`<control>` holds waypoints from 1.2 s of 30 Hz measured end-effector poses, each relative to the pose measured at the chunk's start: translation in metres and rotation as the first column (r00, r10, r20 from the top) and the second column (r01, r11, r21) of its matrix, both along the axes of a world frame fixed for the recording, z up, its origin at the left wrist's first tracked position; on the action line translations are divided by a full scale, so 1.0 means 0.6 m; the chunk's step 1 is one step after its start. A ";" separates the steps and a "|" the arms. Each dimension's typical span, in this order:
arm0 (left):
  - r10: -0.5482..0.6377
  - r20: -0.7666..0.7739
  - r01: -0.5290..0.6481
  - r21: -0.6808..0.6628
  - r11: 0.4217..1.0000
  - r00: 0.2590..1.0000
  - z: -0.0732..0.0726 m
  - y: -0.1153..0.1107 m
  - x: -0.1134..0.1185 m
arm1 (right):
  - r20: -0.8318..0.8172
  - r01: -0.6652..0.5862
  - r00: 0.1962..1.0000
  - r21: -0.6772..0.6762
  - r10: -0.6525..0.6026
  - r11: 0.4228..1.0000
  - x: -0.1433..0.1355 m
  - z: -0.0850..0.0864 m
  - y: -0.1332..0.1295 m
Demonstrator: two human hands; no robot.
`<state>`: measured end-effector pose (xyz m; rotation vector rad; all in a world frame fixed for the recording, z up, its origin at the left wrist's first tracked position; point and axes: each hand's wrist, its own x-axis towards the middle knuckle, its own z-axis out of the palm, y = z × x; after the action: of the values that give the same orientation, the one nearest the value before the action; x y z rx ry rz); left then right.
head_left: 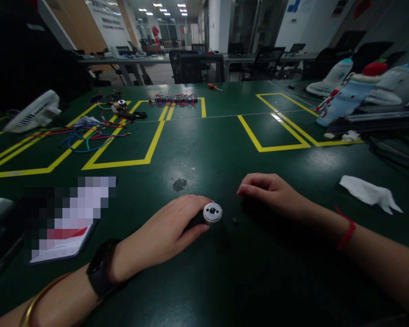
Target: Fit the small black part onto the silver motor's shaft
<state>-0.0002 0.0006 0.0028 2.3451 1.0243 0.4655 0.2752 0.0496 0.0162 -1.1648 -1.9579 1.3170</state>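
My left hand (177, 223) rests on the green table with its fingers and thumb around a small round part (212, 212). That part has a silver top face with dark holes in it. Just right of it, a tiny dark ring-like piece (235, 221) lies on the table. My right hand (271, 188) rests beyond and to the right of the tiny piece, its fingers curled with the thumb against them. Whether anything sits inside those curled fingers is hidden.
On the left are a phone (75, 222), tangled colored wires (88, 134) and a white fan (36, 113). A white tissue (370, 193) lies on the right, below a blue bottle (349, 97). A screwdriver (214, 86) lies at the far edge of the table (204, 154).
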 end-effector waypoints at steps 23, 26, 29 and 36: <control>-0.003 0.007 0.003 0.000 1.000 1.000 0.002 -0.001 0.001 | 0.395 -0.397 0.877 0.276 0.273 0.875 -0.007 0.005 -0.023; -0.002 0.014 0.002 0.008 1.000 1.000 0.004 -0.001 0.002 | 0.339 -0.368 0.903 0.296 0.263 0.881 -0.011 0.003 -0.023; -0.001 0.017 0.000 0.003 1.000 1.000 0.005 0.000 0.002 | 0.227 -0.277 0.952 0.358 0.205 0.892 -0.018 0.006 -0.025; 0.005 0.030 -0.006 0.014 1.000 1.000 -0.002 -0.002 0.003 | 0.147 -0.086 0.989 0.582 -0.001 0.809 -0.054 0.028 -0.044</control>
<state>0.0019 -0.0004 0.0016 2.3411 1.0174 0.5095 0.2429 0.0231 0.0328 -0.9148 -2.2702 0.5616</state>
